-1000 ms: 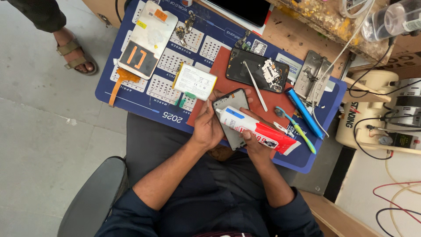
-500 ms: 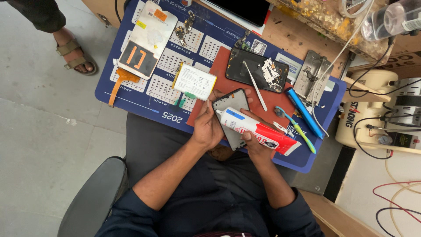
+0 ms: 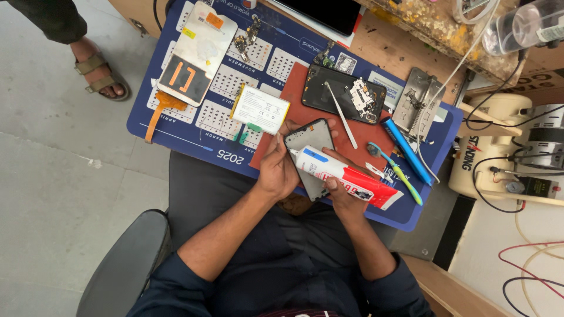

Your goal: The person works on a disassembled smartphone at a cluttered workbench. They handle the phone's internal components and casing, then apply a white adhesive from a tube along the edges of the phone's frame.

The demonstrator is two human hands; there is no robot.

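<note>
My left hand (image 3: pixel 277 167) grips a dark phone back panel (image 3: pixel 309 138) by its left edge, tilted over the near edge of the blue work mat (image 3: pixel 194 141). My right hand (image 3: pixel 343 194) holds a white, red and blue glue tube (image 3: pixel 346 178), its nozzle resting against the panel's left side near my left thumb. Both hands work above my lap, just in front of the red pad (image 3: pixel 299 97).
On the mat lie a white battery (image 3: pixel 260 109), a phone screen with orange flex cable (image 3: pixel 197 56), an opened black phone with tweezers (image 3: pixel 343 94), a blue tool (image 3: pixel 408 151), a toothbrush (image 3: pixel 395 171) and a metal frame (image 3: pixel 418 105). Another person's sandalled foot (image 3: pixel 97 73) stands at left.
</note>
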